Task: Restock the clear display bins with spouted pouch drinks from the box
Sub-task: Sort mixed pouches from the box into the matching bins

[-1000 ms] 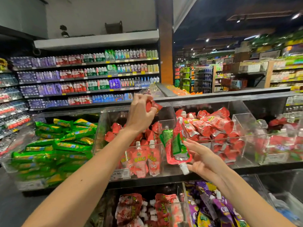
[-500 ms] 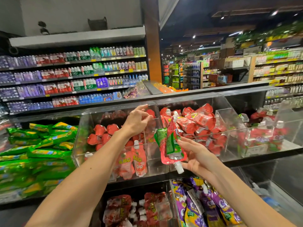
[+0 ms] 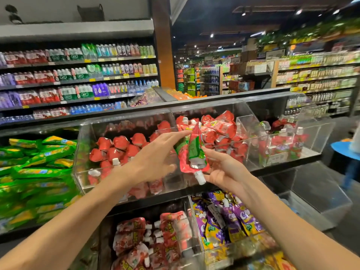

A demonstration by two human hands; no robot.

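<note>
Both hands meet in front of the display. The right hand (image 3: 220,169) cradles the held pouches (image 3: 194,152) from below, fingers curled round them. The left hand (image 3: 155,156) reaches toward their upper edge with straight, spread fingers and grips nothing. Motion blur hides whether its fingertips touch yet. The right hand seems to serve as a magazine, so the left is probably coming to draw one pouch off.

Shelves (image 3: 78,82) of bottled drinks fill the wall behind. In front of them runs the row of clear bins. The left bin (image 3: 81,149) holds red pouches (image 3: 116,147) banked toward the back, and its front trough is thinly filled. That looks like the likeliest place for the next one. The middle bin (image 3: 246,121) beside it is heaped almost to its rim and hardly needs more. Green packets (image 3: 39,164) are piled further left. A lower bin (image 3: 196,221) below holds purple pouches (image 3: 229,219).

The held pouches, one red and one green-faced, hang just in front of the divide between the left and middle bins, above the lower tier. They are carried upside down with the white cap (image 3: 200,177) pointing down past the right palm. This leaves their flat, sealed ends upward and easy to pinch. The supply box is not in view.
</note>
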